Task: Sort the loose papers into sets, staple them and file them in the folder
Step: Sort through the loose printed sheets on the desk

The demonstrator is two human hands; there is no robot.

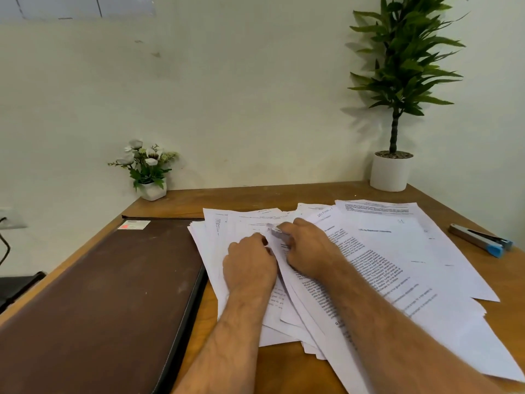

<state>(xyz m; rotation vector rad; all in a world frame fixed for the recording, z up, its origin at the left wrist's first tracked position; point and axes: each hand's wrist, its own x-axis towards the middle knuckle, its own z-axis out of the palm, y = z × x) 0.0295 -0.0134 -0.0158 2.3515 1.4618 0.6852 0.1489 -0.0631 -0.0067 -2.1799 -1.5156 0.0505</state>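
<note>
Loose printed papers (pixel 397 251) lie fanned over the right half of the wooden desk (pixel 284 371). A closed brown leather folder (pixel 108 294) lies on the left. My left hand (pixel 250 264) rests on the left stack, its fingers curled and pinching the edge of a sheet. My right hand (pixel 311 248) is right beside it, gripping a small silver metal tool (pixel 277 231) whose tip touches a paper corner; what kind of tool it is I cannot tell. A stapler (pixel 480 240) with blue ends lies apart on the desk at the far right.
A small white pot of flowers (pixel 150 177) stands at the desk's back left corner. A tall green plant in a white pot (pixel 390 172) stands at the back right. The wall runs behind the desk. A wall socket with a cable (pixel 5 223) is at the far left.
</note>
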